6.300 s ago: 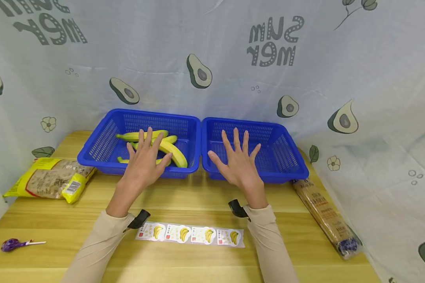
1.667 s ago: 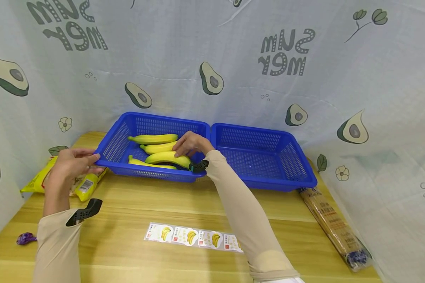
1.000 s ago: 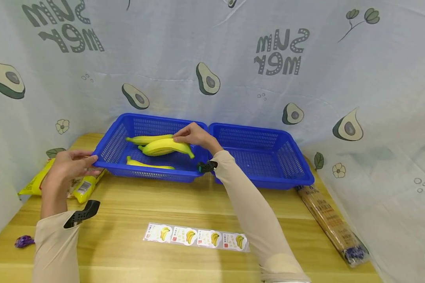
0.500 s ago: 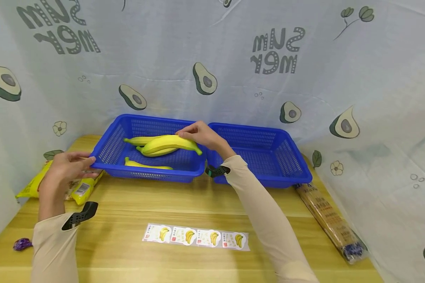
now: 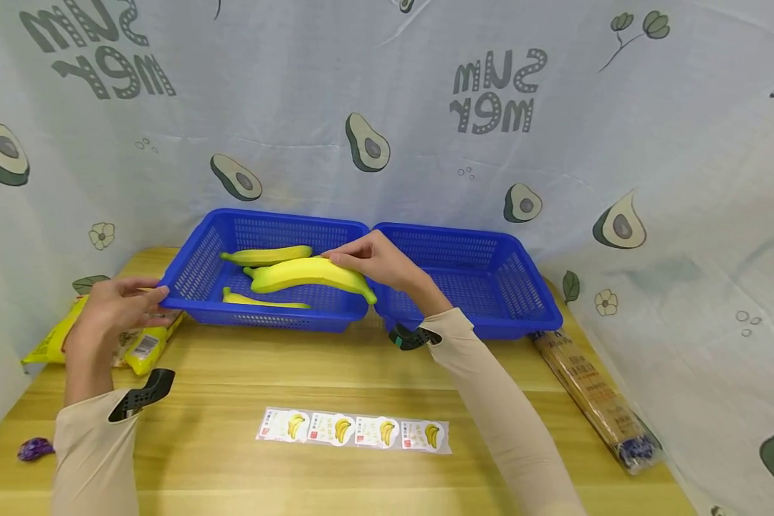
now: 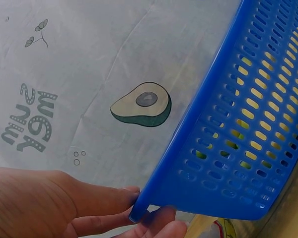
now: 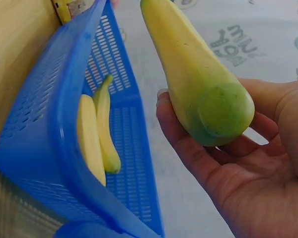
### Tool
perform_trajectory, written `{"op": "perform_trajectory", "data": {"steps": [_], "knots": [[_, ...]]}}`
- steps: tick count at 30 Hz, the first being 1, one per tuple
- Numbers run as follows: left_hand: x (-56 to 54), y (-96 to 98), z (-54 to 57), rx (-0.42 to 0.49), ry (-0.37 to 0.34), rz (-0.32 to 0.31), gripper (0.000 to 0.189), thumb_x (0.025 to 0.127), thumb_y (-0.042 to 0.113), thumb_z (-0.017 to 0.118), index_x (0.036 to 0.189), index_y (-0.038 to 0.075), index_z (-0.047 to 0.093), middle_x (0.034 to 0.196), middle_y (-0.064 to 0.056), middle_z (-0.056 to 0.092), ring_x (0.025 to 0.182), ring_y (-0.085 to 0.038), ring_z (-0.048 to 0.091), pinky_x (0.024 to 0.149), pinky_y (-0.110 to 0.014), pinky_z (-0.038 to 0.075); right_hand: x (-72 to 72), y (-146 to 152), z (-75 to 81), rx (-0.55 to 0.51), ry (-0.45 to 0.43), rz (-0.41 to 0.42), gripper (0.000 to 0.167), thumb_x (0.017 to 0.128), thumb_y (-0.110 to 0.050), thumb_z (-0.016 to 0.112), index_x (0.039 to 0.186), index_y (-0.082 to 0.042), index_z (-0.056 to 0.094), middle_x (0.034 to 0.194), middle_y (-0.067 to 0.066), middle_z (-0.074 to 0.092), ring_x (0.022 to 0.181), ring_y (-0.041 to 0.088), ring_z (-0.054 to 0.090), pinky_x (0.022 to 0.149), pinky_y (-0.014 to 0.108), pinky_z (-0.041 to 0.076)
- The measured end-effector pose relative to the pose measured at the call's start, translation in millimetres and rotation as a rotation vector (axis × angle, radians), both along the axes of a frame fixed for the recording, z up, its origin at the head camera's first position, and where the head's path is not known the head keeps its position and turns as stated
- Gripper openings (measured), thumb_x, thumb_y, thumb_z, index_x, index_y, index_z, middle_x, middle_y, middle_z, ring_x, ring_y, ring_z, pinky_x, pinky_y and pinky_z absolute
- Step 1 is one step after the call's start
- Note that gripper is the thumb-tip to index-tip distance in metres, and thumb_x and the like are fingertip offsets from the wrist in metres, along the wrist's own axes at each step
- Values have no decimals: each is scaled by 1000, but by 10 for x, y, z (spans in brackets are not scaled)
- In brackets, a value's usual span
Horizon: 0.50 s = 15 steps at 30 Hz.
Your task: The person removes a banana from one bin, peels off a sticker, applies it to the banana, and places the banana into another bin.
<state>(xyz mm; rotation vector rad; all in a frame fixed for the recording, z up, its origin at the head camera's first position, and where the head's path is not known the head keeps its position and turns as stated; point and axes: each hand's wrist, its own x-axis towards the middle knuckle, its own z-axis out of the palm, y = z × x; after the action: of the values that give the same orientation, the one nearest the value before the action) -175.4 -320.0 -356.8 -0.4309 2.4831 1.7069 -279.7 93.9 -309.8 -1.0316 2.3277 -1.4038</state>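
Note:
My right hand (image 5: pixel 387 266) holds a yellow banana (image 5: pixel 306 274) with green tips, thumb on one side and fingers round the other. In the head view the banana overlaps the right part of the left blue basket (image 5: pixel 264 317); in the right wrist view the held banana (image 7: pixel 193 74) is up beside the basket wall (image 7: pixel 49 114). Other bananas lie inside: one at the back (image 5: pixel 267 255), one at the front (image 5: pixel 264 301). The held banana hides part of the basket's middle. My left hand (image 5: pixel 112 308) pinches the left basket's front left corner rim (image 6: pixel 154 186) between thumb and fingers.
A second blue basket (image 5: pixel 471 328) stands against the first on the right. In front lies a strip of banana-print stickers (image 5: pixel 355 430). A yellow bag (image 5: pixel 145 349) and purple lollipop (image 5: pixel 35 449) are left; a long brown packet (image 5: pixel 596 405) is right. A printed curtain hangs behind.
My right hand has moved from the basket rightward and toward me, lifting the banana out from among the others. My left hand went from hovering over the bananas to gripping the basket's left corner.

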Motion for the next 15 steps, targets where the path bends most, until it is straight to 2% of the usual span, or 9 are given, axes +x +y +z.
{"op": "perform_trajectory", "data": {"steps": [2,6,10,15], "knots": [[-1,9,6,-17,-1,4,62,115,22,51,159,-17,31,82,6,71,73,-12,78,76,-35,66,49,38,-13,-1,3,-3,26,111,-15,64,129,-3,77,130,10,77,88,15,73,70,24,51],[1,-6,16,-1,-2,-18,63,115,21,50,159,-18,28,83,8,70,73,-12,79,76,-35,66,142,122,-55,4,3,-4,26,111,-14,64,130,-2,76,129,11,77,86,21,74,68,23,50],[-6,-16,1,-2,-4,-21,62,115,21,49,159,-18,28,84,11,67,74,-13,79,76,-36,67,221,218,-112,-7,10,10,25,111,-11,63,129,-1,77,132,13,75,98,17,75,67,23,47],[-22,5,-21,-30,8,-1,59,115,17,50,158,-19,31,87,7,65,73,-13,78,76,-38,67,322,353,-160,-33,19,30,24,110,-5,62,126,2,77,132,17,74,79,15,71,63,23,42]]}}
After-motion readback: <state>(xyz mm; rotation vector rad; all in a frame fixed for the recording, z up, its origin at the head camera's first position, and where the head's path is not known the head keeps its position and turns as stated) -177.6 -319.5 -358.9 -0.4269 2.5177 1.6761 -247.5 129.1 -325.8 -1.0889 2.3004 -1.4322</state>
